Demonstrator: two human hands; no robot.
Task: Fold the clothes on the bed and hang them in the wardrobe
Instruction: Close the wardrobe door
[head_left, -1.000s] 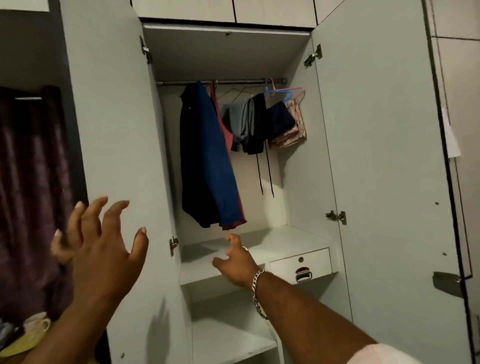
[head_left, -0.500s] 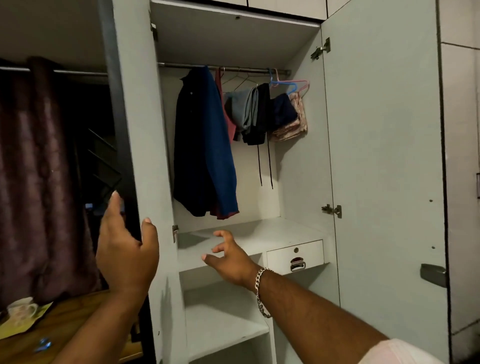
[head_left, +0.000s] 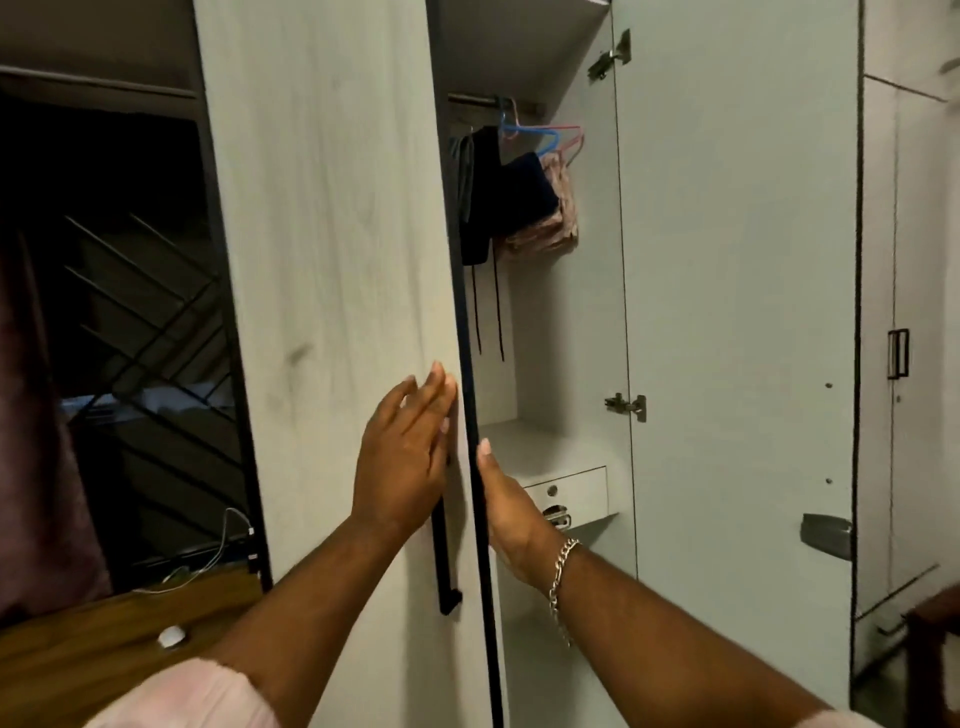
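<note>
The wardrobe's left door (head_left: 337, 234) has swung most of the way across the opening. My left hand (head_left: 408, 452) lies flat on its outer face, fingers straight, just beside the black bar handle (head_left: 447, 561). My right hand (head_left: 506, 499) is behind the door's black edge, thumb up along it; its fingers are hidden. Inside, dark folded clothes (head_left: 511, 195) and a pinkish patterned garment (head_left: 553, 223) hang from blue and pink hangers (head_left: 545, 137) on the rail (head_left: 478, 98). The blue jacket is hidden by the door.
The right wardrobe door (head_left: 737, 312) stands open with a grey handle (head_left: 826, 535). A small white drawer (head_left: 571, 491) sits under the inner shelf. At lower left is a wooden table (head_left: 78, 660) with a cable and a small white object. A dark window grille fills the left.
The left door has swung shut-ward, covering the blue jacket and most of the interior. My left hand moved onto the door's outer face; my right hand moved to the door's edge.
</note>
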